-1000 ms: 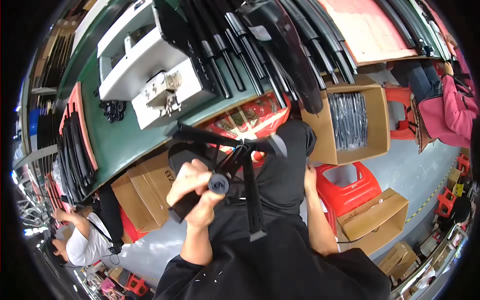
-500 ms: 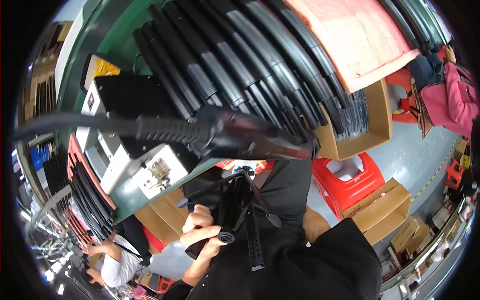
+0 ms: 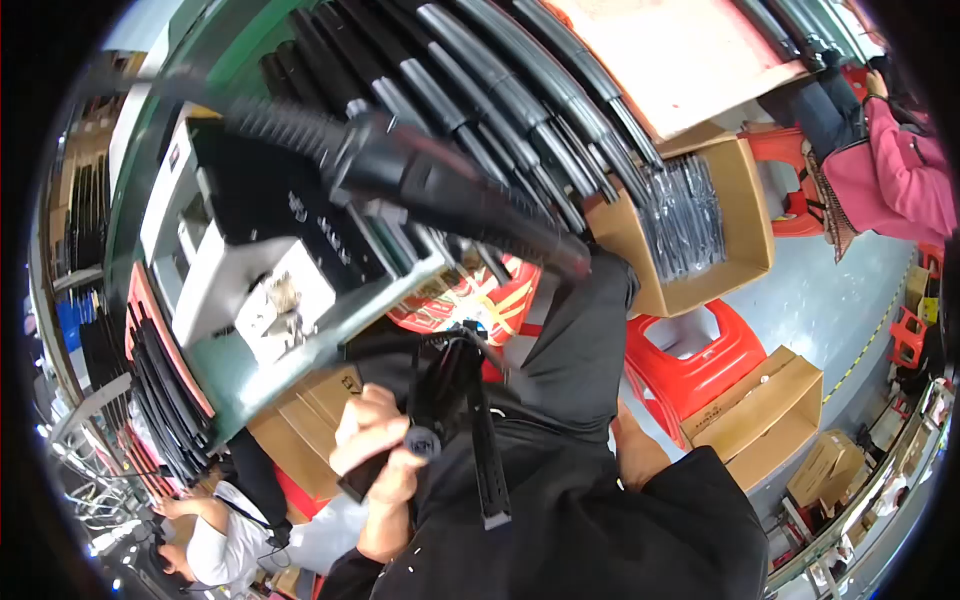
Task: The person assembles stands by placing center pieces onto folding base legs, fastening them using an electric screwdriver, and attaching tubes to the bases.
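Observation:
My left hand [image 3: 375, 445] is closed round a black folding tripod [image 3: 450, 385] held over my lap. The tripod's round end cap faces up beside my fingers, and one flat leg [image 3: 488, 465] angles down from it, away from my hand. My right hand [image 3: 640, 455] lies low by my right thigh; its fingers are hidden behind the leg and sleeve. In front of me, close to the camera and blurred, hangs a black electric screwdriver [image 3: 440, 185] on a cable, with neither hand on it.
Many black tubes [image 3: 500, 80] lie in a row on the green bench, next to a pink foam block [image 3: 670, 70]. A black-and-white machine [image 3: 275, 200] stands at left. Cartons [image 3: 745, 190] and a red stool [image 3: 700, 355] are at right. Other people [image 3: 890, 165] work nearby.
The tripod and my left hand have shifted a little left and up, and the tripod has turned. The hanging screwdriver has swung up and left. My right hand stays by my thigh.

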A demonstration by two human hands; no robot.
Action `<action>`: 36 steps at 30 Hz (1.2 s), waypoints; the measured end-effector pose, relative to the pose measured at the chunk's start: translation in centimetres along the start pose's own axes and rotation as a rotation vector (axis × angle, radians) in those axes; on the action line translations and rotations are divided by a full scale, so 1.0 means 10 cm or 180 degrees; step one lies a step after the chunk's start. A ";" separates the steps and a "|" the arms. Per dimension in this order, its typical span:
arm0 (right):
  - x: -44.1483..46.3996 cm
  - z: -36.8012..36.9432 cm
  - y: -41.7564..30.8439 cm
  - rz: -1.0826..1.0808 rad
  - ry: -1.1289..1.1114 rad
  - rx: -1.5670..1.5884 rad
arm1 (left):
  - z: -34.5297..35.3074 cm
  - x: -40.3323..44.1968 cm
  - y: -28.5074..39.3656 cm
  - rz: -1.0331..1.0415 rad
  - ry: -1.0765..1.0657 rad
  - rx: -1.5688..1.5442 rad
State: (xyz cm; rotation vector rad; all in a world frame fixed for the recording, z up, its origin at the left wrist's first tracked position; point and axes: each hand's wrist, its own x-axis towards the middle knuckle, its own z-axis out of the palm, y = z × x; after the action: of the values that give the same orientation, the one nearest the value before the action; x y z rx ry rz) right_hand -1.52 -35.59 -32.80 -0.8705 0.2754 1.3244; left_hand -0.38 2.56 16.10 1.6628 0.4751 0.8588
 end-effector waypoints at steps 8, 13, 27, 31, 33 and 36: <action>-0.74 -0.60 -0.84 -0.0349 -0.0293 -0.0816 | 0.11 0.08 0.15 -0.0432 0.0179 -0.0320; -0.87 0.03 -1.15 -0.0568 0.0038 -0.1851 | -0.01 0.08 0.09 -0.0453 0.0082 -0.0362; -0.52 1.66 -1.85 -0.1566 0.1263 -0.2963 | 0.07 0.05 0.10 -0.0227 0.0135 -0.0274; -0.43 1.78 -2.27 -0.1892 0.1710 -0.2890 | 0.17 0.03 0.12 -0.0245 0.0298 -0.0307; -0.31 1.84 -2.59 -0.2038 0.1952 -0.2855 | 0.19 0.03 0.12 -0.0294 0.0417 -0.0431; -0.22 1.96 -2.89 -0.2265 0.2333 -0.2812 | 0.20 0.02 0.17 -0.0338 0.0420 -0.0349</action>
State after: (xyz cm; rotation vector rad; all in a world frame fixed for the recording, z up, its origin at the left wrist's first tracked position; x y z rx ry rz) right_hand 18.74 -23.47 -6.97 -1.9762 -0.0938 0.3636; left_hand 1.07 0.95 17.60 1.4738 0.5915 0.9032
